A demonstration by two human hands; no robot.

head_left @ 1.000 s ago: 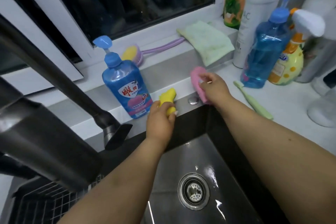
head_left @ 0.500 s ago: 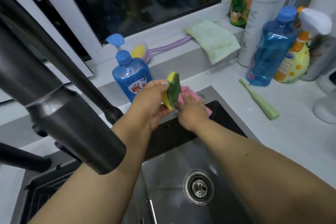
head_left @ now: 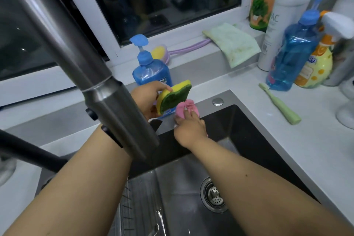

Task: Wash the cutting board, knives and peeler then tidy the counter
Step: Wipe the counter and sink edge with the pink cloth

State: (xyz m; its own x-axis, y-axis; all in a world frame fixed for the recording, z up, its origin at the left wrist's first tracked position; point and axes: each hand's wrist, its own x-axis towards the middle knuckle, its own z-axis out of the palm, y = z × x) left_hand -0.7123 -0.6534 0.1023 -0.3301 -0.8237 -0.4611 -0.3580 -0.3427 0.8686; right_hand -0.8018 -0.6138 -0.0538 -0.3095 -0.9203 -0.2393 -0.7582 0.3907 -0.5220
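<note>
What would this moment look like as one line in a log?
left hand: holds sponge | right hand: grips pink cloth | place: over sink

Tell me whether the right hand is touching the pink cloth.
Touching. The head view shows the right hand with its fingers curled round the pink cloth.

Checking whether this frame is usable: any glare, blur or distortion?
Head view: wide-angle bending curves the window frame; the close faucet looms large and soft; wet glints mark the sink floor; the sponge stays fairly sharp.
</note>
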